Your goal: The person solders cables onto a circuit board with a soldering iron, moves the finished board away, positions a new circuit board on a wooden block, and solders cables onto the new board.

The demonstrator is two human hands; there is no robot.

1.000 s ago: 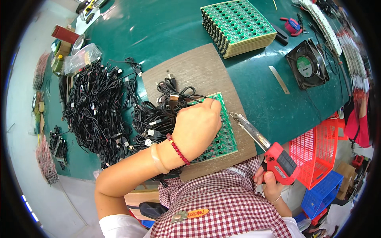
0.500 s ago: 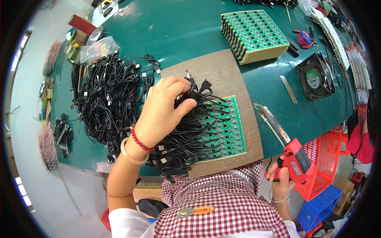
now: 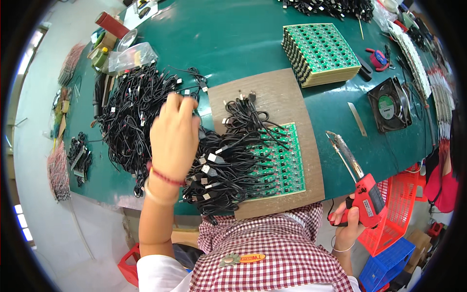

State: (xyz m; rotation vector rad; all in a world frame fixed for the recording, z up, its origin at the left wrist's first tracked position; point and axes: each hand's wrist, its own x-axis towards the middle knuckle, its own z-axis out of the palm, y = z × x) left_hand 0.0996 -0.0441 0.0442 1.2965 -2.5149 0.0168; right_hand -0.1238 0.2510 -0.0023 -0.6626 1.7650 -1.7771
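My left hand (image 3: 175,134) hangs over the edge of a big heap of black USB cables (image 3: 129,117). It is blurred, its fingers bent, and I cannot see anything in them. To its right a green circuit board panel (image 3: 284,163) lies on a brown board (image 3: 272,85). Many black cables (image 3: 228,160) run from the panel leftward in bunches, their plugs lying loose. In my right hand (image 3: 348,224) is a red and black soldering gun (image 3: 369,202). Its metal tip points up and left, off the right side of the brown board, apart from the panel.
A tall stack of green circuit panels (image 3: 321,53) stands at the back. To the right are a black fan (image 3: 387,104), a metal strip (image 3: 357,119) and pink-blue pliers (image 3: 378,59). Red (image 3: 396,209) and blue (image 3: 386,265) crates stand low at right. A plastic bag (image 3: 131,57) lies far left.
My left hand has moved left, off the cables at the panel's top, toward the heap. Those cables now lie loose on the brown board. My right hand still holds the soldering gun.
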